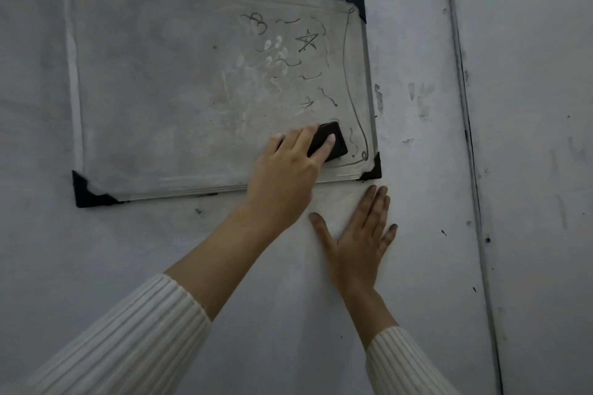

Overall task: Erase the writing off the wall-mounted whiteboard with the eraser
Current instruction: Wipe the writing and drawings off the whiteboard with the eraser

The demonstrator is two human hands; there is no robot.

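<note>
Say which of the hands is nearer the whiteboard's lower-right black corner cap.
Right. The right hand lies flat on the wall, fingertips just below the corner cap; the left hand holds the eraser on the whiteboard, up-left of it.

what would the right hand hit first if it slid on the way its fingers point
Most likely the whiteboard's black lower-right corner cap, just above the fingertips of the right hand, which lies flat on the wall.

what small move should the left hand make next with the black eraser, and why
Probably slide the black rectangular eraser, held by the left hand, upward: marker squiggles and a drawn star remain above it on the metal-framed whiteboard.
</note>
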